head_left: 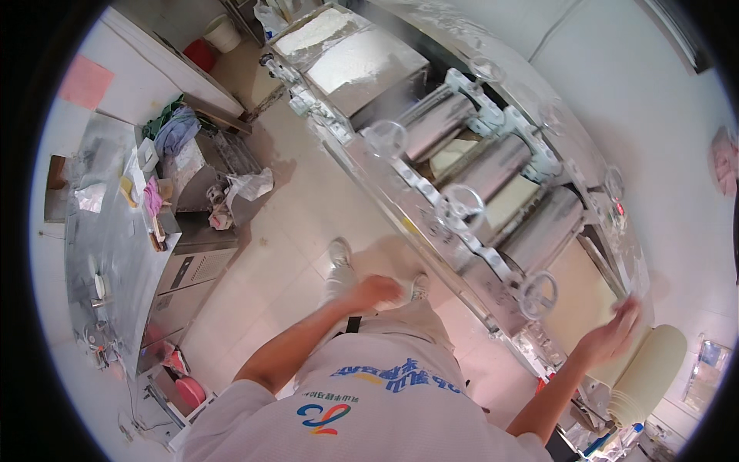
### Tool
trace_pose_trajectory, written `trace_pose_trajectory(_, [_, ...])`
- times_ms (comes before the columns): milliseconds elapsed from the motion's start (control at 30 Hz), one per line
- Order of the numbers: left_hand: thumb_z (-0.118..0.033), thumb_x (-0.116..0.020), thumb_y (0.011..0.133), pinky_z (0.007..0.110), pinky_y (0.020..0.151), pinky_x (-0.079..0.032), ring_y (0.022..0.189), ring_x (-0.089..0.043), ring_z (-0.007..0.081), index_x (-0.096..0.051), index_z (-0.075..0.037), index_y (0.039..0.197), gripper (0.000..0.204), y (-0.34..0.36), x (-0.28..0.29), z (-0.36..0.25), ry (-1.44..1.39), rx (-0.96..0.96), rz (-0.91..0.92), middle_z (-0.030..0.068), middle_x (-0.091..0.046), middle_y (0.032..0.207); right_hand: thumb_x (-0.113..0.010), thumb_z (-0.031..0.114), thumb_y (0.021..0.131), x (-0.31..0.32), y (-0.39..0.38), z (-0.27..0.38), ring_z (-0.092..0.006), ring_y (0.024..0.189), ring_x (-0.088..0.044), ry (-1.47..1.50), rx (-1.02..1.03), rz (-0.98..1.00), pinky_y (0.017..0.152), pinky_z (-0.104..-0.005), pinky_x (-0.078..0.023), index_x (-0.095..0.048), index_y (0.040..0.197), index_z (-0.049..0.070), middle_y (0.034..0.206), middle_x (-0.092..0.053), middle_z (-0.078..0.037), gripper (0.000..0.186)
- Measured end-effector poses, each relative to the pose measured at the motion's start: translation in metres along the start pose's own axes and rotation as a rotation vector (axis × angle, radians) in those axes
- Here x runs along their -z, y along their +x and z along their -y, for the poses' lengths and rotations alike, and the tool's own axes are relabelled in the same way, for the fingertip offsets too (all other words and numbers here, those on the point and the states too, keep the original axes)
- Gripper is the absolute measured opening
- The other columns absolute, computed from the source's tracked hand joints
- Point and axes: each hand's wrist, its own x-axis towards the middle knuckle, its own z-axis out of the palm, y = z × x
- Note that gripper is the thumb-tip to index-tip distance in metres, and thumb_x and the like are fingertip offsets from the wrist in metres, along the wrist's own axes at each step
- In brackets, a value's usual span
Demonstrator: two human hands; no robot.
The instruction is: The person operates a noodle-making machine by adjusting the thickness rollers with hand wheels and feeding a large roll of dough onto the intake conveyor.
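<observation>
My right hand (610, 336) is raised over the right end of a dough-rolling machine (431, 202). Its fingers are apart, with nothing visible in them. Beneath and beside it runs a pale dough sheet (579, 296), coming from the last steel roller (543, 231). Just right of that hand is a thick roll of dough sheet (654, 369), wound in layers. My left hand (377, 291) is in front of my waist, away from the machine. Motion smears its fingers, and I see no object in it.
Handwheels (537, 296) stick out along the machine's near side. White flour (362, 61) covers its far-left tray. A steel counter (115, 239) with cloths and small tools stands at the left. Tiled floor (292, 223) lies between counter and machine.
</observation>
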Motion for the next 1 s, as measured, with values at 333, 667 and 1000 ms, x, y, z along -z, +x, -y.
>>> trace_pose_trajectory(333, [-0.013, -0.079, 0.075, 0.037, 0.083, -0.060, 0.085, -0.075, 0.0266, -0.078, -0.010, 0.088, 0.014, -0.176, 0.277, 0.268, 0.291, 0.611, -0.691, 0.0125, -0.077, 0.093, -0.058, 0.030, 0.102, -0.366, -0.325, 0.094, -0.0468, 0.083, -0.065, -0.026, 0.190, 1.383, 0.076, -0.0530, -0.052, -0.065, 0.106, 0.002, 0.089, -0.068, -0.023, 0.029])
trace_pose_trajectory(667, [-0.018, -0.068, 0.093, 0.027, 0.064, -0.057, 0.073, -0.070, 0.0137, -0.075, -0.002, 0.099, 0.019, -0.117, 0.500, 0.204, -0.284, 0.553, -0.645, 0.0080, -0.075, 0.080, -0.055, 0.037, 0.102, -0.701, -0.396, 0.044, -0.0314, 0.071, -0.070, -0.109, -0.285, 1.181, 0.072, -0.0450, -0.055, -0.067, 0.095, 0.000, 0.073, -0.070, -0.015, 0.040])
trace_pose_trajectory(1000, [-0.012, -0.059, 0.099, 0.026, 0.067, -0.055, 0.074, -0.068, 0.0126, -0.072, 0.001, 0.110, 0.022, -0.112, 0.645, 0.150, -0.249, 0.580, -0.595, 0.0082, -0.074, 0.090, -0.054, 0.046, 0.101, -0.903, -0.437, 0.008, -0.0471, 0.098, -0.069, -0.447, -0.400, 0.744, 0.091, -0.0547, -0.055, -0.070, 0.096, -0.003, 0.097, -0.072, -0.030, 0.052])
